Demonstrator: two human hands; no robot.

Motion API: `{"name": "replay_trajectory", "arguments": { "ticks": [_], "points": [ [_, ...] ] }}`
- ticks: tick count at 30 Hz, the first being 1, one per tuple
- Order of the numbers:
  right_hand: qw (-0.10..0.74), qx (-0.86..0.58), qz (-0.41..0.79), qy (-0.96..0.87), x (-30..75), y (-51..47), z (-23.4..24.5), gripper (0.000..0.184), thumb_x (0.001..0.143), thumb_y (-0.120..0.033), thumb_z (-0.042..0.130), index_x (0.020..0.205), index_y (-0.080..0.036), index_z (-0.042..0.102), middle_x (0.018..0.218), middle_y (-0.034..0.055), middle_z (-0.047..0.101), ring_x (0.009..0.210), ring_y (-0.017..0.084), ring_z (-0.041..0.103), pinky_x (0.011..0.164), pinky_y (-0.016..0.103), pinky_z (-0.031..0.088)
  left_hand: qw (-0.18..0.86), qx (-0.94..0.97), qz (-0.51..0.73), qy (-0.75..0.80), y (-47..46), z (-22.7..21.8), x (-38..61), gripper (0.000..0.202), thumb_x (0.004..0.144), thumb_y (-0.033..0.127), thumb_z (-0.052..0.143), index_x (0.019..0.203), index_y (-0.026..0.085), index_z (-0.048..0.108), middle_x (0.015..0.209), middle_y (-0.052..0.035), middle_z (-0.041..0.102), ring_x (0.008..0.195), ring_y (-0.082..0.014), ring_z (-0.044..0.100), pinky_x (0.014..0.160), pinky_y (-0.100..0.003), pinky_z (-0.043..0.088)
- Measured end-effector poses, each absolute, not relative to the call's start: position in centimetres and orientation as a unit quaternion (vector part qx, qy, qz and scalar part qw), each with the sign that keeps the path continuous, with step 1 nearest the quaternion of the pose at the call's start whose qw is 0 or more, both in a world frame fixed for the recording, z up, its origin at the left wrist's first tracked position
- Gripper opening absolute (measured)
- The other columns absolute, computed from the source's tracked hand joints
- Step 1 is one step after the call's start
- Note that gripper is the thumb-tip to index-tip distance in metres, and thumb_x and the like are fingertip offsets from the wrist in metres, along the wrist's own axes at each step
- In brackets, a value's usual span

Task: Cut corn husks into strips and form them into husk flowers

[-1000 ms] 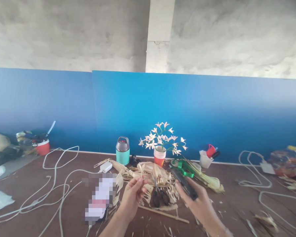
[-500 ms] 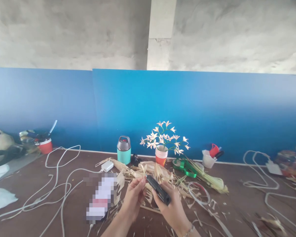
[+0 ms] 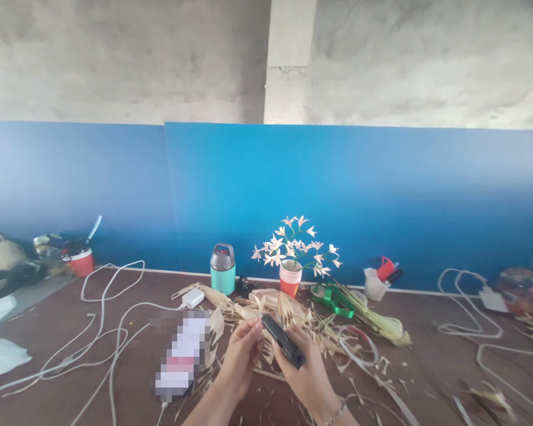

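Observation:
Between its fingertips, my left hand (image 3: 244, 346) pinches a small pale husk flower (image 3: 260, 305), whose petals stick up above the fingers. My right hand (image 3: 304, 364) is wrapped round a black elongated tool (image 3: 283, 341); its exact kind is unclear. The tool's front end points up-left and meets the flower just at my left fingertips; whether they touch I cannot tell. Dried corn husks (image 3: 257, 299) lie in a heap behind and beneath both hands. Beyond them, a stack of red and white paper cups (image 3: 290, 279) holds a spray of finished husk flowers (image 3: 295, 245).
A teal flask (image 3: 222, 275) stands behind the heap. Left of my hands lie a blurred-out phone (image 3: 184, 355), a white charger (image 3: 192, 298) and looping cables (image 3: 115, 349). Green ribbon (image 3: 337, 303), pale stalks (image 3: 377, 322) and a white cup of tools (image 3: 375, 287) are rightward.
Both hands stay almost in place. The black tool has tilted and shifted very slightly in my right hand, and the view has moved a touch.

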State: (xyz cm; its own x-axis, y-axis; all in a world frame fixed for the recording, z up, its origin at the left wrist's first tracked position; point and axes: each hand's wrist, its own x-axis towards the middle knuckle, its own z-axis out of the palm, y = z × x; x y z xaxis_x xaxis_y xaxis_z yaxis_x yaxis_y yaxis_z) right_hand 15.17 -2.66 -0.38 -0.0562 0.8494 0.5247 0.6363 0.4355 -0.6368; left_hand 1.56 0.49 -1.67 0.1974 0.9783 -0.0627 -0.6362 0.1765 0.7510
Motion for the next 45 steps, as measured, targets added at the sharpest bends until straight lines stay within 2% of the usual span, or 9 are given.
{"name": "replay_trajectory", "arguments": {
  "ticks": [21,26,31,34,36,39,41,43,45],
  "points": [
    [0.454,-0.525,0.122,-0.709,15.3,-2.8,0.1,0.011,0.079,-0.019,0.052,0.068,-0.020,0.057,0.070,0.0018,0.057,0.064,0.016,0.059,0.060,0.023,0.045,0.713,0.303,0.560,0.295,0.3,-1.3,1.5,0.029,0.062,0.038,0.078,0.075,0.016,0.064,0.050,0.0071,0.042,0.044,-0.0028,0.034,0.040,-0.015,0.020],
    [0.487,-0.544,0.192,-0.656,15.4,-2.4,-0.3,0.014,0.079,-0.029,0.054,0.072,-0.019,0.060,0.069,0.0034,0.061,0.065,0.019,0.060,0.059,0.026,0.045,0.708,0.307,0.554,0.312,0.4,-1.1,1.5,0.029,0.062,0.038,0.078,0.077,0.016,0.067,0.056,0.0051,0.048,0.046,-0.0027,0.036,0.042,-0.015,0.023],
    [0.485,-0.582,0.343,-0.556,16.3,-1.6,-0.2,0.024,0.073,-0.039,0.058,0.064,-0.017,0.058,0.050,0.0014,0.058,0.047,0.018,0.054,0.045,0.026,0.042,0.703,0.311,0.550,0.327,0.4,-1.1,1.4,0.030,0.058,0.037,0.081,0.075,0.017,0.068,0.061,0.0034,0.054,0.048,-0.0031,0.039,0.044,-0.016,0.026],
    [0.473,-0.589,0.277,-0.594,18.1,-1.4,1.2,0.022,0.075,-0.037,0.055,0.074,-0.017,0.062,0.055,0.0023,0.063,0.051,0.019,0.057,0.048,0.027,0.043,0.703,0.330,0.534,0.335,0.3,-1.2,1.5,0.029,0.058,0.038,0.081,0.073,0.016,0.068,0.053,0.0047,0.049,0.047,-0.0037,0.038,0.043,-0.016,0.024],
    [0.448,-0.606,0.176,-0.633,20.2,-1.5,2.6,0.022,0.074,-0.032,0.053,0.088,-0.018,0.062,0.069,0.0037,0.069,0.060,0.020,0.061,0.056,0.028,0.045,0.702,0.330,0.534,0.337,0.3,-1.3,1.4,0.029,0.058,0.038,0.081,0.073,0.016,0.067,0.053,0.0046,0.049,0.046,-0.0038,0.038,0.042,-0.016,0.023],
    [0.344,-0.701,0.078,-0.620,24.2,-2.0,3.9,0.029,0.072,-0.028,0.049,0.097,-0.018,0.059,0.077,0.0067,0.070,0.067,0.024,0.064,0.061,0.031,0.045,0.697,0.317,0.551,0.331,0.6,-1.3,1.3,0.031,0.057,0.039,0.081,0.075,0.016,0.068,0.059,0.0033,0.054,0.045,-0.0027,0.036,0.041,-0.016,0.022],
    [0.276,-0.730,0.042,-0.623,26.8,-2.8,3.5,0.036,0.070,-0.025,0.050,0.104,-0.017,0.057,0.097,0.0129,0.068,0.092,0.029,0.063,0.073,0.035,0.046,0.692,0.313,0.565,0.323,0.8,-1.3,1.1,0.032,0.058,0.039,0.080,0.076,0.016,0.069,0.063,0.0028,0.055,0.045,-0.0022,0.035,0.040,-0.016,0.021],
    [0.191,-0.766,0.051,-0.612,28.7,-3.7,2.1,0.038,0.069,-0.022,0.051,0.105,-0.016,0.058,0.106,0.0175,0.066,0.101,0.033,0.060,0.077,0.040,0.044,0.688,0.305,0.578,0.317,0.9,-1.4,1.0,0.031,0.058,0.037,0.081,0.077,0.016,0.069,0.067,0.0022,0.057,0.047,-0.0021,0.036,0.040,-0.015,0.022],
    [0.120,-0.785,0.062,-0.604,29.6,-4.6,0.3,0.046,0.068,-0.017,0.052,0.113,-0.017,0.055,0.110,0.0180,0.064,0.105,0.036,0.058,0.080,0.045,0.042,0.687,0.296,0.585,0.314,1.0,-1.4,1.0,0.030,0.058,0.035,0.081,0.077,0.016,0.069,0.070,0.0016,0.059,0.047,-0.0020,0.038,0.040,-0.015,0.022]
  ]
}}
